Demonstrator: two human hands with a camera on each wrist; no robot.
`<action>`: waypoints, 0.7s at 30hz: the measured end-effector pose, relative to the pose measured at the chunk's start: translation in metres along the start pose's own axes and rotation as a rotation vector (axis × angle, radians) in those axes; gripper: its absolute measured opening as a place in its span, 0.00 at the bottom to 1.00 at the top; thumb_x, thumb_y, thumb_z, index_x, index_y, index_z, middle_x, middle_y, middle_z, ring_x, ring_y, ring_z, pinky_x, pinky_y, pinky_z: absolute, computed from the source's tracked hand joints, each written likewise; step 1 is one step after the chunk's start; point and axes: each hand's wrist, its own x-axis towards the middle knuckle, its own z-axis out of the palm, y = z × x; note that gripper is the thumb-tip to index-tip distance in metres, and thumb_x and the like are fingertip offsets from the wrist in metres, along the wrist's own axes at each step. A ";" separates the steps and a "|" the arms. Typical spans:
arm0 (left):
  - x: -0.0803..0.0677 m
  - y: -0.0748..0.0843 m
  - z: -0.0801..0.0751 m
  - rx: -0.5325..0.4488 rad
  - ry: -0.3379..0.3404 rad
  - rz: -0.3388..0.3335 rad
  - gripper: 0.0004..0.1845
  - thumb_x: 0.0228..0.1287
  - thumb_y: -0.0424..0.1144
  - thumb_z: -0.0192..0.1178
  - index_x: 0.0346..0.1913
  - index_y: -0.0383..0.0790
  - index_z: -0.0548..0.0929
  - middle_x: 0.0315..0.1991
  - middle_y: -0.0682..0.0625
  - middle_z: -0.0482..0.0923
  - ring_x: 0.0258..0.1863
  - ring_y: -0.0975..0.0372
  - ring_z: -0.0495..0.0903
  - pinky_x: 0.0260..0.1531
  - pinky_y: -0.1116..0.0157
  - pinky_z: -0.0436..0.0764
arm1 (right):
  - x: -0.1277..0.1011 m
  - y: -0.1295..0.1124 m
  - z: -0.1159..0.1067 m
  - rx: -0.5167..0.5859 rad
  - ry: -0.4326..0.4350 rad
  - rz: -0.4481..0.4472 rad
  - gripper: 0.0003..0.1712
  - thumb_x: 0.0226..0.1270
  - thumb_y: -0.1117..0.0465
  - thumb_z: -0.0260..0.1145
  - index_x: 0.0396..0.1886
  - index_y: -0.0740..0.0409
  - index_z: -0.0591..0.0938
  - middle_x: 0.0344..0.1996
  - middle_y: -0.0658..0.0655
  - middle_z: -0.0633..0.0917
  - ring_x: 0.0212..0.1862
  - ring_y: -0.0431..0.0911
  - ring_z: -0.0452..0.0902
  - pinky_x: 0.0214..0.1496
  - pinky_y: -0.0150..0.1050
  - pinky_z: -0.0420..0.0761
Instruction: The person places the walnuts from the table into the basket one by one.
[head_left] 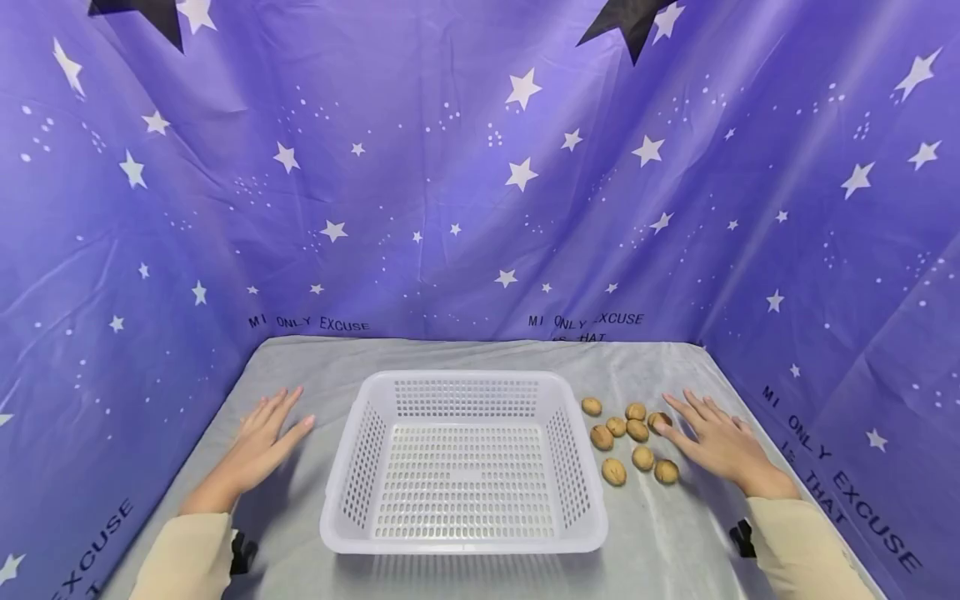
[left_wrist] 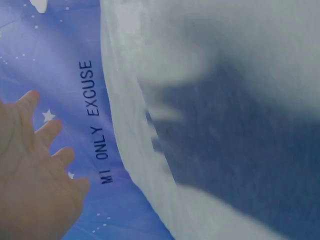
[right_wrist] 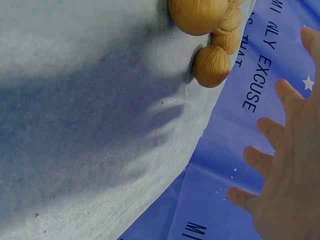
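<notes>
A white perforated plastic basket (head_left: 465,546) stands in the middle of the table with nothing in it. Several walnuts (head_left: 613,472) lie loose on the cloth just right of it. My right hand (head_left: 716,442) hovers at the right side of the walnuts, fingers spread and straight; its thumb overlaps one walnut in the head view. In the right wrist view, walnuts (right_wrist: 211,66) rest on the cloth beyond that hand's shadow. Left of the basket, my left hand (head_left: 258,446) is held over the cloth with fingers extended, holding nothing.
A grey cloth (head_left: 300,367) covers the table. Purple curtains (head_left: 420,183) with stars and lettering rise at the back and both sides. A dark strap piece (head_left: 242,552) shows at the left wrist, another (head_left: 742,538) at the right.
</notes>
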 end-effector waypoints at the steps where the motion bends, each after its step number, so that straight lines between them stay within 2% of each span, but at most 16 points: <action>1: 0.001 0.002 0.000 -0.027 -0.014 -0.004 0.41 0.76 0.61 0.46 0.82 0.47 0.47 0.78 0.31 0.41 0.74 0.31 0.35 0.62 0.25 0.34 | 0.000 0.000 0.000 0.001 0.002 0.000 0.42 0.76 0.34 0.49 0.80 0.50 0.58 0.75 0.72 0.56 0.71 0.77 0.48 0.62 0.81 0.46; 5: 0.002 0.009 0.001 -0.160 -0.089 -0.015 0.42 0.75 0.59 0.49 0.82 0.46 0.47 0.78 0.32 0.44 0.74 0.31 0.41 0.60 0.23 0.45 | 0.002 -0.002 0.000 -0.001 0.009 -0.003 0.42 0.76 0.33 0.49 0.80 0.51 0.59 0.75 0.72 0.57 0.71 0.76 0.50 0.62 0.80 0.50; 9: 0.002 0.013 0.006 -0.329 -0.165 0.000 0.42 0.75 0.53 0.54 0.81 0.43 0.47 0.76 0.31 0.51 0.72 0.33 0.52 0.62 0.29 0.58 | 0.004 -0.004 0.000 0.004 0.018 -0.009 0.42 0.75 0.34 0.50 0.79 0.52 0.61 0.75 0.71 0.58 0.71 0.74 0.52 0.61 0.79 0.53; 13: 0.000 0.016 0.013 -0.469 -0.207 0.046 0.39 0.74 0.45 0.57 0.79 0.37 0.52 0.72 0.31 0.61 0.68 0.37 0.65 0.62 0.36 0.66 | 0.006 -0.008 -0.001 0.005 0.030 -0.029 0.42 0.75 0.34 0.52 0.78 0.54 0.63 0.74 0.71 0.60 0.71 0.73 0.54 0.62 0.78 0.54; 19: 0.000 0.018 0.018 -0.666 -0.286 0.078 0.36 0.72 0.36 0.59 0.77 0.33 0.57 0.68 0.33 0.67 0.60 0.54 0.77 0.59 0.59 0.74 | 0.011 -0.014 0.000 0.030 0.040 -0.062 0.42 0.74 0.35 0.54 0.77 0.55 0.64 0.72 0.71 0.63 0.70 0.72 0.57 0.61 0.77 0.56; 21: 0.001 0.018 0.020 -0.737 -0.311 0.086 0.36 0.72 0.32 0.58 0.77 0.31 0.56 0.67 0.31 0.66 0.57 0.57 0.79 0.56 0.62 0.78 | 0.014 -0.016 0.002 0.041 0.042 -0.080 0.41 0.74 0.36 0.56 0.76 0.57 0.66 0.71 0.71 0.65 0.68 0.73 0.59 0.61 0.77 0.57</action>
